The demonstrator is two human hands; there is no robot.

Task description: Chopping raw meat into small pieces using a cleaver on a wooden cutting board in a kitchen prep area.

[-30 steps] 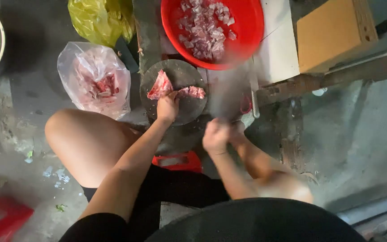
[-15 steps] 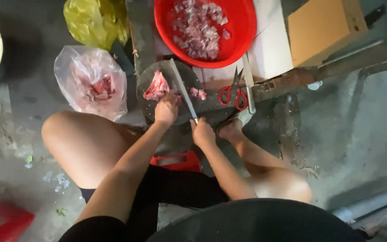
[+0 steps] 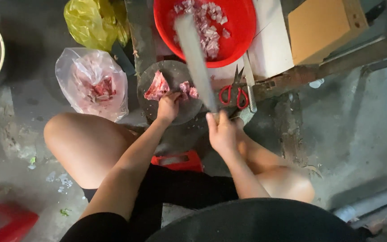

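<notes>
On a stained concrete floor sits one round board [image 3: 151, 105]. The left hand [image 3: 169, 106] presses one meat slab [image 3: 156, 86] there; the right hand [image 3: 221, 131] clamps one raised cleaver [image 3: 196, 60]. One red basin [image 3: 242, 27], one pair of scissors [image 3: 236, 89].

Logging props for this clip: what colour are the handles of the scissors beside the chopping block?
Red; the scissors lie beside the round chopping block, clearest in the head view.

Count: one cleaver [image 3: 195, 60], one chopping board [image 3: 169, 92] at 12 o'clock, one red basin [image 3: 242, 31], one scissors [image 3: 234, 92], two plastic bags [image 3: 92, 83].
</notes>
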